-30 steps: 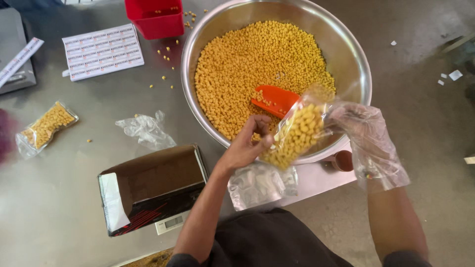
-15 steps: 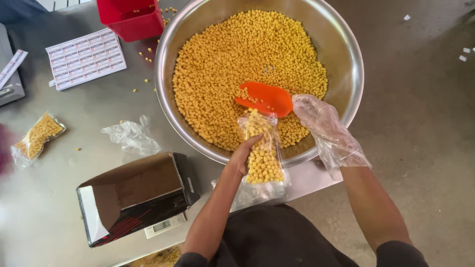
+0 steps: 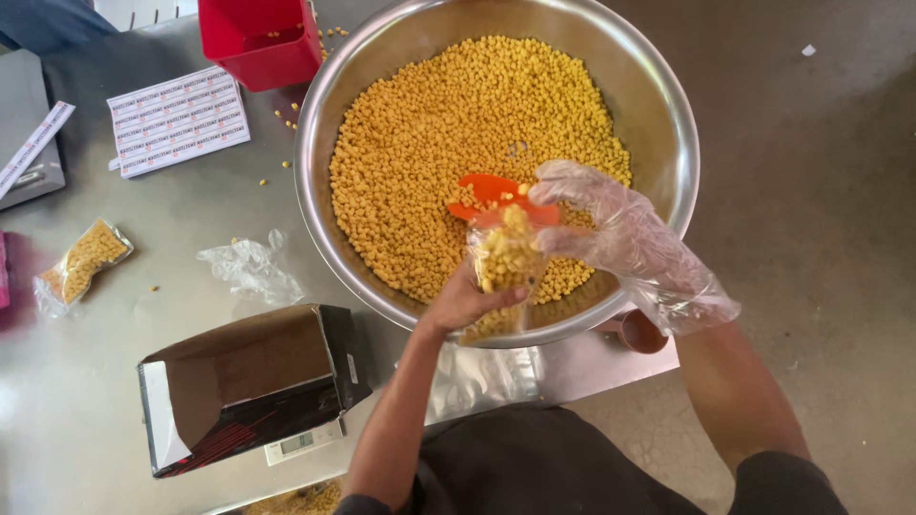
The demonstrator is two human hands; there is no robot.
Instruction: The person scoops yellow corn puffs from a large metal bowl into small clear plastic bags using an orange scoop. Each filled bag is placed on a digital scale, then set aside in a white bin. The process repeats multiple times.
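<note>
Two hands are occupied: the bag is clamped upright by the left hand so the gloved right hand, closed on the orange scoop, can tip into it.

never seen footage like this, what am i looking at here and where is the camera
The camera sits on a person's head and looks down at their own two hands over a steel table. The bare left hand grips a small clear plastic bag partly filled with yellow pellets. The right hand, in a loose clear glove, is at the bag's mouth beside an orange plastic scoop. Both are above a large round steel bowl full of the same pellets. Also on the table: an open dark cardboard box on a small scale, a sealed filled bag, a sheet of white labels and a red plastic tub.
</note>
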